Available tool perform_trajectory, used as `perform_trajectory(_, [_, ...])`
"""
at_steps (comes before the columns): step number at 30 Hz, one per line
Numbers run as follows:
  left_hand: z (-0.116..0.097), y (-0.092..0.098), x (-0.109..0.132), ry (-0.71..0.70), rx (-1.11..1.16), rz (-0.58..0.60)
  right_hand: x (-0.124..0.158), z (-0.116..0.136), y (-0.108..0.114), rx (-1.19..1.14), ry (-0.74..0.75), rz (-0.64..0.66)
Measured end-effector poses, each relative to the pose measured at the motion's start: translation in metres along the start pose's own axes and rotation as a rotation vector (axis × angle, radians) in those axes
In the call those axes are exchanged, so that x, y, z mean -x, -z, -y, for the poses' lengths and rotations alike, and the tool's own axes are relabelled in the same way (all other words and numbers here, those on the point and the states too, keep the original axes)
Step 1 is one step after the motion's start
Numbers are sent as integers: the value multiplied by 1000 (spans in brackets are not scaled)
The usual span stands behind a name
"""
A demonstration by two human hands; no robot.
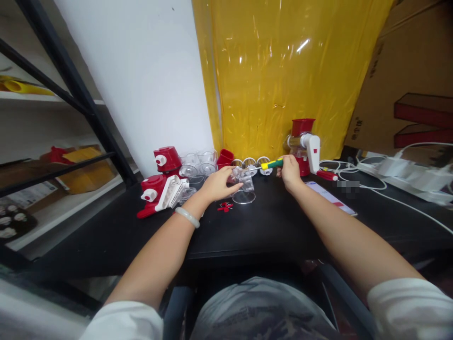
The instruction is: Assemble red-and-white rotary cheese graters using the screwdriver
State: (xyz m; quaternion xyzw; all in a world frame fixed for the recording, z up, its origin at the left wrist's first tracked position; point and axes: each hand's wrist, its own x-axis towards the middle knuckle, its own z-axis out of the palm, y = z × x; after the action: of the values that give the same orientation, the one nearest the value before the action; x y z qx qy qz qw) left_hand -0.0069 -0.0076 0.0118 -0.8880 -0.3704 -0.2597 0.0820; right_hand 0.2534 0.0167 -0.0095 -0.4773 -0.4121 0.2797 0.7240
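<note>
My right hand (290,173) is closed round the green and yellow handle of a screwdriver (272,164). Its shaft points left, and the tip meets the upper part of a clear plastic housing (244,184). On the black table, my left hand (220,183) grips that housing from the left, fingers behind it and thumb in front. The housing's round rim (244,197) faces down toward me. Just left of the rim lie small red pieces with screws (225,206). Where exactly the screwdriver tip sits is too small to make out.
Red and white grater parts (155,189) and clear housings (198,163) stand at left. Drum graters (249,163) line the back. An assembled rotary grater (304,146) stands at right, near a phone (331,197), white cables and a power strip (406,174).
</note>
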Motion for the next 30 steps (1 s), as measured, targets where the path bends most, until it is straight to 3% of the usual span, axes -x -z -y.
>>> perform_trajectory(17, [1,-2,0,-18,6,2,2,2,-1,-59,-93,-15])
perform_trajectory(26, [0,-2,-1,0,5,-2,-10,-14,8,144,61,-41])
perform_trajectory(30, [-1,-2,0,11,3,7,-10,-12,11,229,61,-50])
